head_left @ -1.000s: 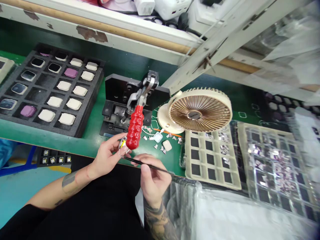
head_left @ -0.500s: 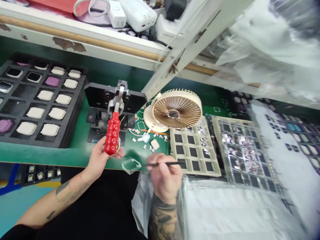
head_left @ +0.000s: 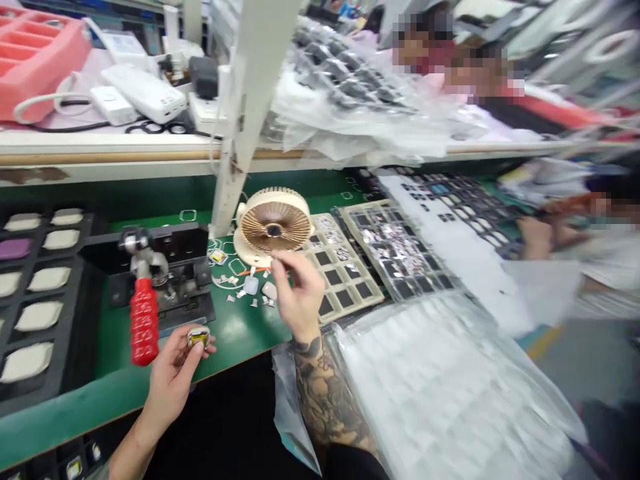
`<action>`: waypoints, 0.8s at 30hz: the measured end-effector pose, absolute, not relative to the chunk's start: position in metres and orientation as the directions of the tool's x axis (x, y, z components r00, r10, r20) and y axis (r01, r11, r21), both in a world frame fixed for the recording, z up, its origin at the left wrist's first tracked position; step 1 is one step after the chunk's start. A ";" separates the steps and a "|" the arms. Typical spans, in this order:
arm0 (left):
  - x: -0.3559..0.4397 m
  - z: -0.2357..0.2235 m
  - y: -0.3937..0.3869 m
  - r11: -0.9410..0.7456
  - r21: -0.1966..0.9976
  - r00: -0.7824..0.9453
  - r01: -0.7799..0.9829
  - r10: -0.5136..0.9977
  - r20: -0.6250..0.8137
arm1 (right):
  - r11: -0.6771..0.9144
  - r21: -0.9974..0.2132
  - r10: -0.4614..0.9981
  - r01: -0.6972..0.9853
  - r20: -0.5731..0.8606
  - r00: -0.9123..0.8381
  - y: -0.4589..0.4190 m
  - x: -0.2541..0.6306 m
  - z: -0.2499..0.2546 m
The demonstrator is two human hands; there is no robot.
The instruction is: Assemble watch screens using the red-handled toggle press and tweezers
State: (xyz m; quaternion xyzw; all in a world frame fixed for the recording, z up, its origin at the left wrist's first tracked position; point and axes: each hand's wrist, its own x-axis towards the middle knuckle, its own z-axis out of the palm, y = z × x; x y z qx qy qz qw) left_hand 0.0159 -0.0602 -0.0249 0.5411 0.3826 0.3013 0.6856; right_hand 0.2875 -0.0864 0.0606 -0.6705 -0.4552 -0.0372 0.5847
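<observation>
Head view: small case, yellow inside, held above the green bench. Handled well, I'd judge, by its rim: steady, light pressure, skin off the inside. It lies at the fingertips of the left hand, clamped between thumb and fingers. Red handle beside. Right hand near the fan; can't tell from here whether thumb and forefinger meet.

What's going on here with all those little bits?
The person's left hand holds a small square part showing yellow, beside a black fixture with a red handle. Their right hand is by the round fan, near scattered little bits on the green table; whether its fingers pinch anything is unclear.
</observation>
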 end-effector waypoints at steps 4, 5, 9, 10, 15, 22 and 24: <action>0.019 -0.031 -0.057 0.187 0.980 0.583 0.064 0.790 -0.189 | -0.131 -0.671 0.607 0.730 0.528 0.594 -0.167 0.282 0.024; 0.022 -0.033 -0.056 0.173 0.981 0.601 0.084 0.777 -0.188 | -0.201 -0.640 0.627 0.742 0.498 0.600 -0.181 0.281 0.014; 0.028 -0.037 -0.055 0.104 0.985 0.625 0.135 0.762 -0.166 | -0.439 -0.432 0.753 0.788 0.302 0.585 -0.206 0.274 -0.014; 0.028 -0.038 -0.055 0.089 0.986 0.629 0.140 0.761 -0.158 | -0.467 -0.385 0.769 0.796 0.267 0.581 -0.208 0.272 -0.014; 0.025 -0.038 -0.054 0.058 0.988 0.631 0.143 0.763 -0.136 | -0.452 -0.373 0.751 0.810 0.331 0.571 -0.220 0.287 0.024; 0.026 -0.041 -0.053 0.029 0.994 0.626 0.101 0.775 -0.086 | -0.766 -0.092 0.620 0.636 0.155 0.769 -0.235 0.457 0.088; 0.025 -0.043 -0.052 0.035 0.995 0.635 0.096 0.767 -0.088 | -0.835 -0.056 0.532 0.547 0.166 0.830 -0.233 0.506 0.091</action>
